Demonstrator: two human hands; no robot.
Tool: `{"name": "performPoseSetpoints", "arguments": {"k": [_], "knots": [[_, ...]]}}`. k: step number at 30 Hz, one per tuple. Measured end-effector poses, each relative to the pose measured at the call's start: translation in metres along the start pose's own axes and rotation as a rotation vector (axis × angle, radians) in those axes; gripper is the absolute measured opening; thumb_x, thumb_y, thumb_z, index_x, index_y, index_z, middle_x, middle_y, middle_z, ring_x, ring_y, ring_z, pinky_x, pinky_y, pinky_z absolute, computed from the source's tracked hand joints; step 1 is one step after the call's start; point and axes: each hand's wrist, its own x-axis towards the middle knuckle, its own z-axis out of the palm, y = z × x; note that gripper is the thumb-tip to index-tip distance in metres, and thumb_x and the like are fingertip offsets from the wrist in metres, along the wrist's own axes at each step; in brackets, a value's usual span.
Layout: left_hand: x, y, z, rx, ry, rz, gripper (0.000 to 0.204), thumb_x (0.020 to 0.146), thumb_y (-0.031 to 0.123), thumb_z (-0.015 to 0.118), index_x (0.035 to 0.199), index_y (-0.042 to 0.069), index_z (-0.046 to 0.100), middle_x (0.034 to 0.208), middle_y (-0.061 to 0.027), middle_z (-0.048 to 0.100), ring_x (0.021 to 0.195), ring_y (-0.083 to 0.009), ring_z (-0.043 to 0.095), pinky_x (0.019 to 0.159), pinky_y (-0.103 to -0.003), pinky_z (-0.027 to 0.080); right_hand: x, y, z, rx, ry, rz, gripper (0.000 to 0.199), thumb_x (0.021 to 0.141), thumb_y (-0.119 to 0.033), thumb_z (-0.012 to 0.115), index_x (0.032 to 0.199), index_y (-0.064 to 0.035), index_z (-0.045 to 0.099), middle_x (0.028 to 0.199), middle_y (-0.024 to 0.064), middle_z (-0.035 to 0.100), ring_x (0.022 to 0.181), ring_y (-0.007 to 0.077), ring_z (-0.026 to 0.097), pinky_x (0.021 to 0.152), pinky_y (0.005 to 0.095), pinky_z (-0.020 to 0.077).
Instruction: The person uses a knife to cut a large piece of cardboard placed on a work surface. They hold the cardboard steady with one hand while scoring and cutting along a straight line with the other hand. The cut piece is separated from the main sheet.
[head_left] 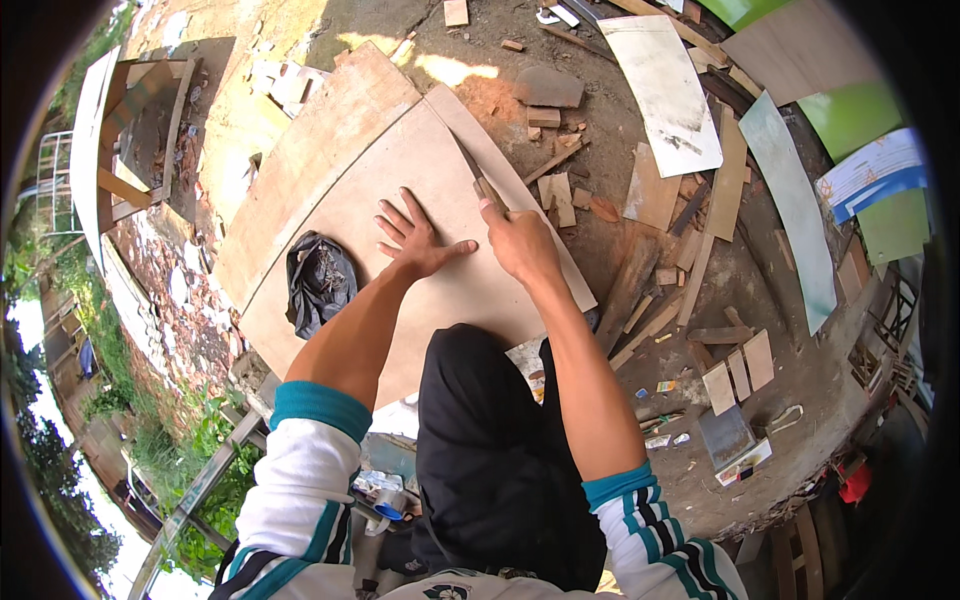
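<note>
A large light-brown plywood sheet (370, 340) lies in front of me, my bent knee at its near edge. My left hand (412, 240) presses flat on it, fingers spread, holding nothing. My right hand (520, 240) is closed round the handle of what looks like a handsaw (468, 158). Its narrow dark blade points away and to the left, along a line near the sheet's right side. Most of the handle is hidden by my fingers. A crumpled black plastic bag (318, 280) sits on the sheet, left of my left forearm.
Another plywood board (330, 130) adjoins the sheet's far left side. Wood offcuts (690, 250) and a stained white panel (665, 95) litter the ground to the right. A roll of tape (390, 505) lies near my legs. A metal rail (195, 500) runs at lower left.
</note>
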Motion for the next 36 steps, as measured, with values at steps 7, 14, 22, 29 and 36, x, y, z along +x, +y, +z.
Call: {"name": "performPoseSetpoints", "arguments": {"k": [7, 14, 22, 29, 36], "knots": [[-0.004, -0.003, -0.008, 0.001, -0.001, -0.020, 0.166, 0.054, 0.077, 0.083, 0.152, 0.010, -0.032, 0.153, -0.0364, -0.034, 0.142, -0.0556, -0.032, 0.107, -0.077, -0.003, -0.190, 0.054, -0.059, 0.019, -0.052, 0.076, 0.059, 0.101, -0.044, 0.053, 0.075, 0.0069, 0.066, 0.061, 0.0244, 0.059, 0.062, 0.0422, 0.064, 0.063, 0.0488, 0.0469], [-0.003, 0.005, -0.006, -0.007, -0.014, 0.002, 0.165, 0.055, 0.077, 0.083, 0.152, 0.010, -0.033, 0.153, -0.0365, -0.035, 0.142, -0.0553, -0.032, 0.107, -0.077, -0.005, -0.006, -0.001, -0.009, -0.018, -0.017, 0.033, 0.067, 0.097, -0.052, 0.051, 0.068, 0.0066, 0.065, 0.066, 0.0259, 0.064, 0.070, 0.0437, 0.067, 0.070, 0.0489, 0.0499], [-0.004, -0.006, -0.009, -0.023, -0.001, -0.021, 0.165, 0.054, 0.076, 0.084, 0.152, 0.012, -0.032, 0.153, -0.0364, -0.035, 0.142, -0.0554, -0.032, 0.107, -0.077, -0.005, -0.191, 0.057, -0.060, 0.168, -0.022, 0.027, 0.061, 0.104, -0.039, 0.055, 0.056, -0.0028, 0.050, 0.050, 0.0004, 0.046, 0.046, 0.0084, 0.043, 0.045, 0.0305, 0.0313], [0.001, 0.001, -0.001, -0.011, 0.012, 0.002, 0.167, 0.052, 0.078, 0.083, 0.153, 0.010, -0.031, 0.153, -0.0355, -0.035, 0.142, -0.0543, -0.031, 0.107, -0.077, -0.006, -0.039, 0.020, -0.012, -0.081, -0.021, 0.005, 0.066, 0.099, -0.051, 0.049, 0.071, 0.0067, 0.066, 0.070, 0.0308, 0.063, 0.077, 0.0495, 0.066, 0.076, 0.0534, 0.0492], [-0.002, 0.000, -0.006, -0.026, 0.012, 0.004, 0.167, 0.052, 0.078, 0.083, 0.153, 0.010, -0.030, 0.152, -0.0363, -0.036, 0.141, -0.0555, -0.032, 0.107, -0.077, -0.005, -0.044, 0.014, -0.011, 0.034, -0.045, -0.035, 0.056, 0.096, -0.047, 0.057, 0.085, 0.0066, 0.067, 0.073, 0.0276, 0.066, 0.077, 0.0443, 0.067, 0.072, 0.0504, 0.0500]]}}
